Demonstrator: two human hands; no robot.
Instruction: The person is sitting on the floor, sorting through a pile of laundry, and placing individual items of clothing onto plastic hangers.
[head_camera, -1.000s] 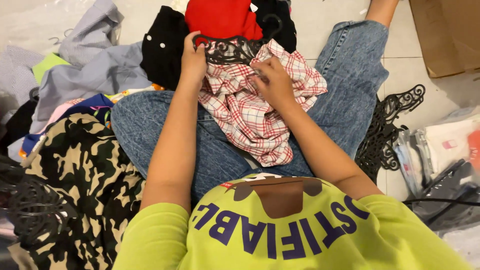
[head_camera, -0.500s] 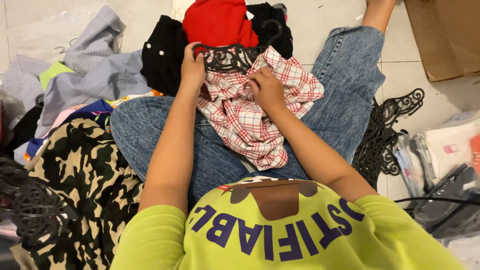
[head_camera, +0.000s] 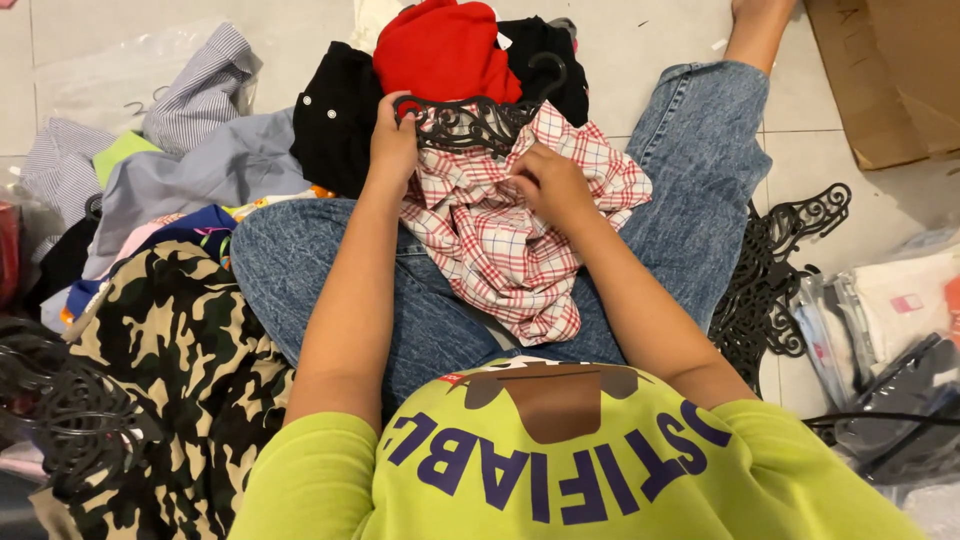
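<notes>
the left hand (head_camera: 392, 140) grips the stiff black hanger (head_camera: 462, 122); the right hand (head_camera: 548, 182) pinches the soft, light checked shirt (head_camera: 505, 245) on the lap, best taken at its collar

You wear a lime-green short-sleeved T-shirt (head_camera: 560, 470) with purple lettering and a brown graphic on the chest, and faded blue denim jeans (head_camera: 690, 150); forearms and feet bare.

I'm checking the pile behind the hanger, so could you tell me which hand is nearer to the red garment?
Left. The left hand grips the black hanger just below the red garment; the right hand sits lower, on the checked shirt.
</notes>
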